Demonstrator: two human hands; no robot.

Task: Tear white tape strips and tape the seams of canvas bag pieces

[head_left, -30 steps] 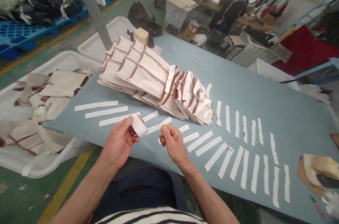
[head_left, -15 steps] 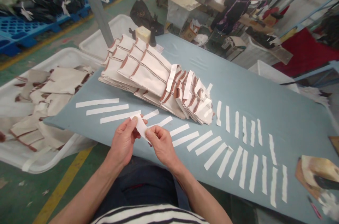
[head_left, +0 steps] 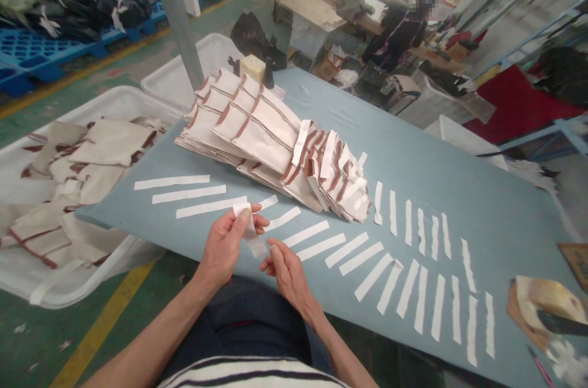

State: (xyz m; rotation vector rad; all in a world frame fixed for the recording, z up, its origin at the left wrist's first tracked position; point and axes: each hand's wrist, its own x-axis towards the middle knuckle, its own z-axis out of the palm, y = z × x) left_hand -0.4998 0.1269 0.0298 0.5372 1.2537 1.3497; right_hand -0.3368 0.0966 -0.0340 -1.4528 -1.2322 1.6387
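We pinch the white strip (head_left: 252, 235) at its top in our left hand (head_left: 227, 241), right hand (head_left: 285, 270) fingers grasping its lower end, over the surface (head_left: 459, 180) edge. An uneven pull may tear it crooked. Half a second ago our hands touched; now the right sits lower, apart

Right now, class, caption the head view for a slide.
Left hand and right hand hold a white strip over a table of cut strips and fanned fabric.
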